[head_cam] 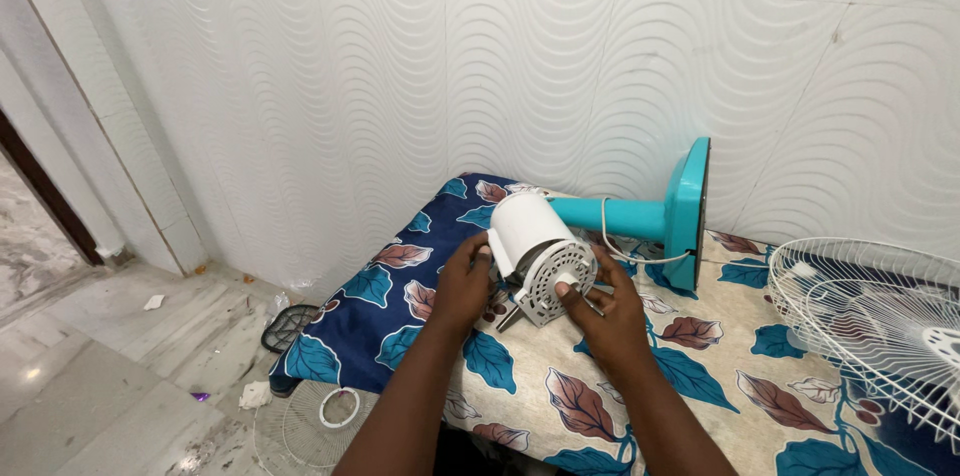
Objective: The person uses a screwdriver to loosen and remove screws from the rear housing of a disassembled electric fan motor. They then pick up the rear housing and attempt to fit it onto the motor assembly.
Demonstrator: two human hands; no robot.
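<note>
While both forearms reached in from the near edge, the hands gripped a white fan motor housing lying on its side near the middle of the surface. The left hand curled closed around the housing's left side, its fingertips partly hidden behind the casing. The right hand wrapped the right side, thumb pressed on the round vented face turned toward the viewer. A turquoise stem and base ran from the housing to the far right, the base standing on edge just beside the wall, with a white cord looping down from the stem.

A floral cloth in navy, cream, teal and brown covered the surface; what lay beneath it could not be made out. At the right, a white wire fan guard was cut off by the frame edge. On the floor at the near left lay another wire guard, partly hidden by the cloth and the left arm, and a dark slotted object too small to identify. White wave-patterned tiles filled the far wall.
</note>
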